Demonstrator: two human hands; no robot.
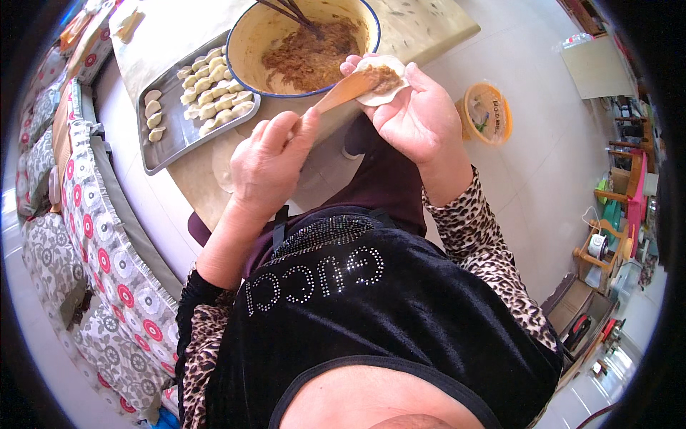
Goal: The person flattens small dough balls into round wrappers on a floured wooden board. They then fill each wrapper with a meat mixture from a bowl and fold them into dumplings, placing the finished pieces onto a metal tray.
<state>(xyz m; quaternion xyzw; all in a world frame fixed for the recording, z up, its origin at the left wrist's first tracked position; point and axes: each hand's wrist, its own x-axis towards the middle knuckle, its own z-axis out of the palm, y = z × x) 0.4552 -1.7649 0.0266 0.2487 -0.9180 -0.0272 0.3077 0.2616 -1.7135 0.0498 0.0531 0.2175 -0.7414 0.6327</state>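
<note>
My left hand (270, 155) grips a flat wooden spatula (345, 92), whose broad end touches brown filling (387, 79) on a round dough wrapper (379, 100). That wrapper lies across the fingers of my palm-up right hand (415, 115), with the thumb at its edge. Just beyond both hands stands a cream bowl with a blue rim (244, 75), holding more brown filling (316, 56) and dark chopsticks (289, 12). Left of the bowl, a grey metal tray (179, 134) bears rows of folded dumplings (217, 91). Pale dough wrappers (222, 163) lie on the table, partly hidden by my left hand.
The table's pale top (439, 27) reaches past the bowl. An orange plastic basket (489, 113) is on the tiled floor to the right. A sofa with a patterned cover (104, 241) runs along the left. Shelves and household items (611, 236) line the far right.
</note>
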